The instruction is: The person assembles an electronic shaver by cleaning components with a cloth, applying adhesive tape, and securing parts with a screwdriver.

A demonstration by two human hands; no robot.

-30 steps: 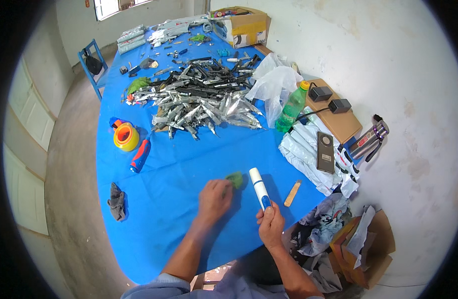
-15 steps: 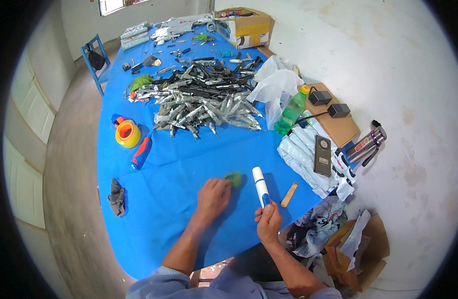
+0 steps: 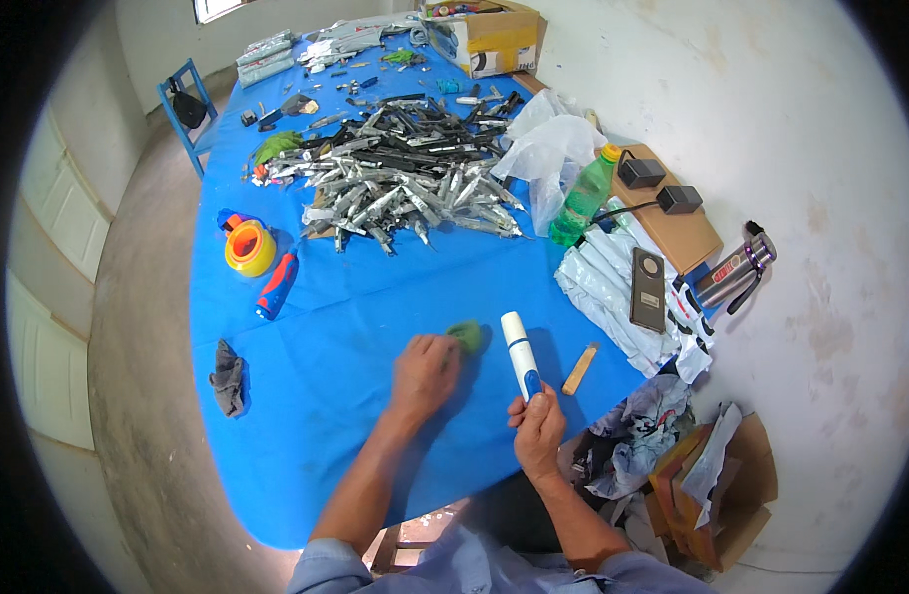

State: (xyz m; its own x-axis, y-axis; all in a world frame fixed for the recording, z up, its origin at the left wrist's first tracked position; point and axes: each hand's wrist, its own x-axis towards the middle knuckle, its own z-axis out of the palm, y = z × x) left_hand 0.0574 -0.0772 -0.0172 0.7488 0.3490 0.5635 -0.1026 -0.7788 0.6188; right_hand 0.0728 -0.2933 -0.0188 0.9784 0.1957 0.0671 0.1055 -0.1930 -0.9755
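Observation:
My right hand (image 3: pixel 539 428) grips the lower end of a white cylindrical pen-like device (image 3: pixel 517 344) with a blue band and a blue patch by my thumb; it stands tilted above the table. To its left, my left hand (image 3: pixel 425 376) is closed over a small green cloth or scouring pad (image 3: pixel 465 336), which sticks out past the fingertips near the blue tablecloth (image 3: pixel 326 445). Whether the pad touches the table is hard to make out. A flat tan wooden piece (image 3: pixel 579 369) lies right of the device.
Beyond my hands lies a large heap of wrapped pen-like parts (image 3: pixel 405 183). At left are yellow-orange tape rolls (image 3: pixel 249 247), a red-blue tool (image 3: pixel 278 285) and a grey cloth (image 3: pixel 228 377). A green bottle (image 3: pixel 585 196), phone (image 3: pixel 648 289) and thermos (image 3: pixel 736 270) sit at right.
My left hand has shifted slightly up and right with the green pad. The right hand keeps its grip on the white device, and the whole view has moved a little.

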